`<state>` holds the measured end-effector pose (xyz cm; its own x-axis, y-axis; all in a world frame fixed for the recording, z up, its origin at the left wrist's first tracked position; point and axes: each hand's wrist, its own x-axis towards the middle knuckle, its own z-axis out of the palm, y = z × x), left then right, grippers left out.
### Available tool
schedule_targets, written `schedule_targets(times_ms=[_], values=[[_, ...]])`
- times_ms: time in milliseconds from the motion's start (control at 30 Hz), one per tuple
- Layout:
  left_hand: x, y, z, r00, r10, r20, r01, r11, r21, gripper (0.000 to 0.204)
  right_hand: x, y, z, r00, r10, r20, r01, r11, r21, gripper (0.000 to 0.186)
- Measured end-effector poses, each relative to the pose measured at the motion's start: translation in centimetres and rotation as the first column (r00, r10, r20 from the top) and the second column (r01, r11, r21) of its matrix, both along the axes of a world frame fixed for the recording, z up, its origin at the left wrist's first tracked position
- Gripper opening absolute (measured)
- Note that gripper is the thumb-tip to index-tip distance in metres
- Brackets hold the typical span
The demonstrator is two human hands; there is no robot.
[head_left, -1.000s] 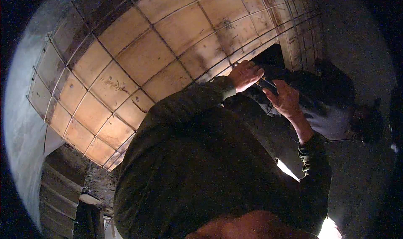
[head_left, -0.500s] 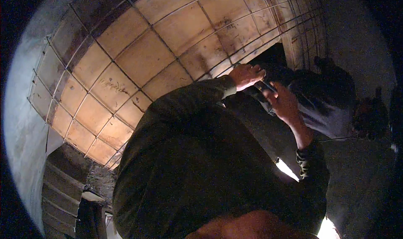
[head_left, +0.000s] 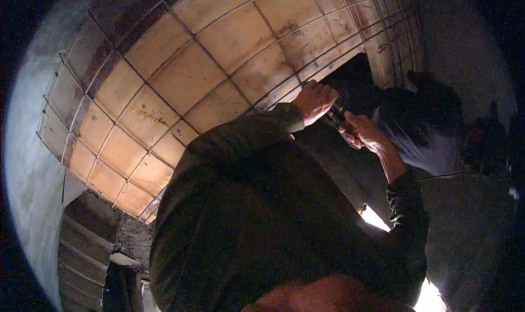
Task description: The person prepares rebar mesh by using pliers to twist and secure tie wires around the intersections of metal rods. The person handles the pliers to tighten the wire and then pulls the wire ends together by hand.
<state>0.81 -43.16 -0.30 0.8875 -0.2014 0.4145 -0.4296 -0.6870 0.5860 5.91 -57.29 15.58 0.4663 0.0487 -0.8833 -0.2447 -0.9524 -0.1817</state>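
Note:
My right hand [head_left: 365, 131] is closed round the handles of a dark hand tool with yellow marks [head_left: 336, 114], which looks like pliers. From there the tool slants up and left toward my left hand. Fingers curled, my left hand [head_left: 316, 102] is at the lower edge of the wire mesh [head_left: 227, 78], next to the tool's upper end. What those fingers hold is hidden. The mesh of thin steel bars runs in front of orange-tan boards [head_left: 188, 71].
Someone in dark and grey clothing [head_left: 421, 126] is close on the right, beyond my right hand. Ribbed dark steps or slats [head_left: 82, 246] lie at lower left. A bright light patch [head_left: 374, 218] shows beside my right sleeve. A pale wall [head_left: 30, 164] curves along the left.
My right hand has turned and shifted slightly left and down, now wrapped round the tool's handles. The tool shows more plainly. My left hand has moved slightly left and down.

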Motion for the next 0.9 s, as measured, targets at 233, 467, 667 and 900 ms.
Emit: schedule_targets(times_ms=[233, 467, 667, 900], values=[[2.4, 0.8, 0.6, 0.936, -0.188, -0.297, 0.159, 0.98, -0.117, 0.021, -2.0, 0.3, 0.2, 0.028, 0.732, 0.681, -0.686, 0.51, -0.519, 0.045], [0.9, 1.2, 1.8, 0.982, -0.038, 0.183, 0.046, 0.998, -0.036, 0.014, -1.6, -1.4, -0.9, 0.303, 0.757, 0.579, -0.754, 0.562, -0.34, 0.033], [0.2, -0.4, 1.4, 0.98, 0.013, 0.198, -0.025, 0.998, 0.058, 0.023, -0.1, -0.7, -0.2, 0.954, -0.212, -0.212, 0.234, 0.969, 0.081, 0.043], [2.3, -0.2, 1.0, 0.973, -0.196, -0.12, 0.166, 0.961, -0.221, 0.017, -1.4, 0.9, -0.6, -0.021, 0.572, 0.82, -0.758, 0.526, -0.386, 0.043]])
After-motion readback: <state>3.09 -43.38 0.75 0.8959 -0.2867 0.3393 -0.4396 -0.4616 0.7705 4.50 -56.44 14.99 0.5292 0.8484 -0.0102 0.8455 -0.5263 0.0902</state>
